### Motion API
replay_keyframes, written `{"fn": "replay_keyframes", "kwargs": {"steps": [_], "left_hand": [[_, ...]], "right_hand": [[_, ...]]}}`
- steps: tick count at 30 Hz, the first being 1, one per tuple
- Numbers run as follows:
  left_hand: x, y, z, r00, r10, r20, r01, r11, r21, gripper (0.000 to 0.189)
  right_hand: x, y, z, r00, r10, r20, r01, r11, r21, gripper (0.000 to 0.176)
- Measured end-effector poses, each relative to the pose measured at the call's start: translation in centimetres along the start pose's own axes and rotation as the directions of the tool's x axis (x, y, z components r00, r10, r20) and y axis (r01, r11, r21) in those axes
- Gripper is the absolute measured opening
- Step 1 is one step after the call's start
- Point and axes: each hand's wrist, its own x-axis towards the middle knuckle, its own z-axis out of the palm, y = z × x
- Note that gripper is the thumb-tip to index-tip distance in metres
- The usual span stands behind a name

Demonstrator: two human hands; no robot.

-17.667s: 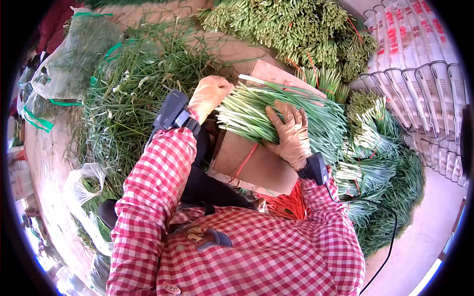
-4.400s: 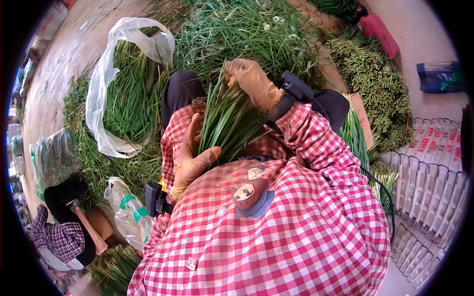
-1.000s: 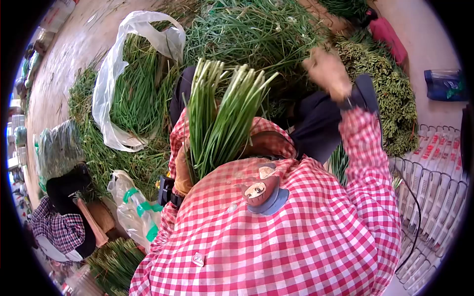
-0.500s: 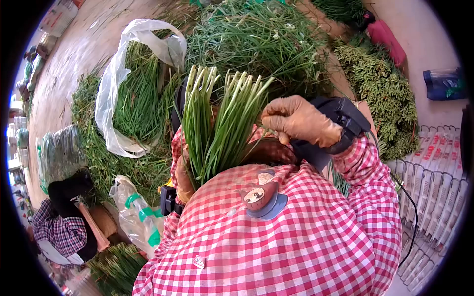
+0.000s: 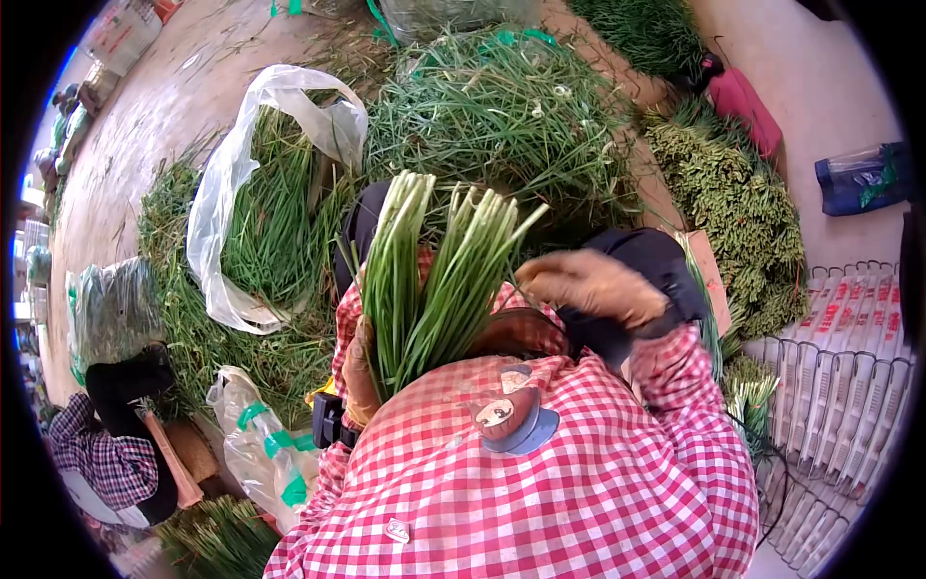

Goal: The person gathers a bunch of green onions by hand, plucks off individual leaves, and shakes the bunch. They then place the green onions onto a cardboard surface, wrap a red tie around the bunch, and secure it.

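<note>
My left hand [image 5: 362, 374], in a tan glove, is wrapped round the left side of a bunch of garlic chives [image 5: 439, 280]. The bunch stands upright against my chest, pale cut ends up, and splits into two clumps. To its right hovers my right hand [image 5: 593, 287], also gloved and smeared by motion. Its fingertips point toward the stalks and look apart from them; whether they pinch anything does not show clearly. The lower leaves of the bunch are hidden close to my checked shirt [image 5: 540, 492].
Ahead lies a heap of loose green leaves [image 5: 502, 116]. A white plastic bag [image 5: 217, 232] with greens is at left. Bundled greens [image 5: 728, 222] and plastic packaging with red print [image 5: 849, 328] lie right. Another person's checked sleeve [image 5: 106, 454] shows lower left.
My right hand has dropped slightly and blurred, its fingers less curled than before. The bunch sits a little lower in view, still in my left hand. The whole view has shifted somewhat.
</note>
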Motion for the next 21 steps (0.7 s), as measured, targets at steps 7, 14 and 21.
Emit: {"fn": "replay_keyframes", "kwargs": {"steps": [7,14,21], "left_hand": [[-0.8,2.9,5.1,0.990,-0.066,0.121,0.016,0.927,0.374,0.043],[0.9,4.8,9.4,0.658,0.063,0.750,-0.739,0.242,0.628,0.047],[2.6,8.4,10.7,0.425,0.323,0.846,-0.894,0.003,0.448,0.053]], "right_hand": [[3.8,-1.8,6.3,0.924,-0.374,-0.073,0.302,0.601,0.741,0.070],[11.1,0.4,4.1,0.955,-0.260,-0.142,0.158,0.043,0.986,0.079],[9.0,0.5,3.9,0.728,-0.656,-0.201,0.026,-0.266,0.964,0.073]]}}
